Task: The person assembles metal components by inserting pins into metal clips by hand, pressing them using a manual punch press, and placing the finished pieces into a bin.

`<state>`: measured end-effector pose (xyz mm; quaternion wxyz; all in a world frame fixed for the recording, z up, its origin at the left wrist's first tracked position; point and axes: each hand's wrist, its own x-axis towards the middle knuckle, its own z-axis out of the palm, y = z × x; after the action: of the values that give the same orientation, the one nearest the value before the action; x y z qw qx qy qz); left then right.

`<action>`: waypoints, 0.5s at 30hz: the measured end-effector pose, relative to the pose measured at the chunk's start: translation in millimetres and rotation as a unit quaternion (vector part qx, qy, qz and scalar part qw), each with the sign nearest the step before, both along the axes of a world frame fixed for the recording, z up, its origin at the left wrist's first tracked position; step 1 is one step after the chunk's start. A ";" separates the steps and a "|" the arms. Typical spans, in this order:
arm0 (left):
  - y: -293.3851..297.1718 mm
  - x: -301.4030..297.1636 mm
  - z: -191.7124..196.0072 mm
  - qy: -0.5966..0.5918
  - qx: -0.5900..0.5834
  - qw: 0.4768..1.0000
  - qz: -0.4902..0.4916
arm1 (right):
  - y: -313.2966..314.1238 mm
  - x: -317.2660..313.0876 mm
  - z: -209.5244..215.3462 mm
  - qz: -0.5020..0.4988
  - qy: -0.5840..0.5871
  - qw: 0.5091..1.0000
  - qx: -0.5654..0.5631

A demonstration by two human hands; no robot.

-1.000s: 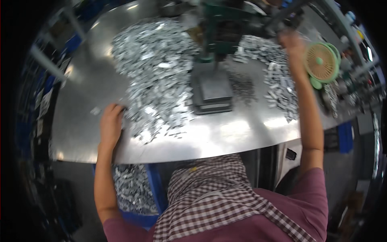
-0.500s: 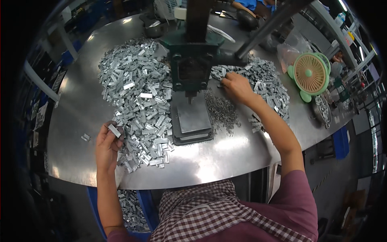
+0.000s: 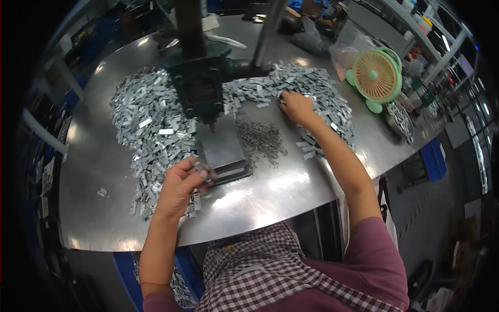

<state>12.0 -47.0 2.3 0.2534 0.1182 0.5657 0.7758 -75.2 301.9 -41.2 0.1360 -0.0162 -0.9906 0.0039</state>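
My left hand [image 3: 179,182] is closed, pinching a small silvery metal piece [image 3: 197,166] beside the front left corner of the press's base. A dark green hand press [image 3: 200,93] stands over a flat steel plate [image 3: 223,143]. To its left spreads a large heap of small rectangular metal pieces [image 3: 148,125]. My right hand [image 3: 298,108] is curled at the near edge of a second heap of similar pieces [image 3: 330,104], right of the press. Its fingertips point down and left; whether they grip anything is hidden.
Thin metal scraps [image 3: 262,140] lie right of the plate. The press lever [image 3: 267,36] slants up above the far heap. A green fan [image 3: 375,75] and a pan of parts [image 3: 399,120] stand at the right. Below the table's front edge sits a blue bin [image 3: 127,273].
My left hand has moved right, from the left heap's edge to the press base, with a metal piece. My right hand has drawn away from the press. The view has shifted.
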 end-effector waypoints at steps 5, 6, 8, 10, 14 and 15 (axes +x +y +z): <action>7.0 14.9 -1.7 -0.046 -0.031 0.998 -0.009 | 4.8 16.6 3.3 0.072 -0.048 0.983 -0.161; 6.6 17.0 -4.1 -0.057 -0.033 0.998 0.006 | -11.4 26.6 10.4 0.094 -0.037 0.961 -0.259; 9.2 22.4 -9.2 -0.045 -0.038 0.998 0.005 | -44.5 58.4 26.7 0.109 -0.045 0.924 -0.362; 12.4 26.9 -10.2 -0.037 -0.044 0.998 0.009 | -89.4 92.4 47.5 0.223 -0.108 0.819 -0.517; 28.6 29.9 -16.9 0.028 -0.036 0.998 0.041 | -133.8 132.0 50.7 0.303 -0.081 0.792 -0.523; 32.8 32.0 -18.2 0.057 -0.034 0.996 0.060 | -140.1 135.8 49.1 0.298 -0.054 0.794 -0.527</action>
<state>44.0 -14.1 -15.9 0.1779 0.1193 0.6114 0.7618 60.7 161.8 7.9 0.0444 0.2109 -0.7969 0.5644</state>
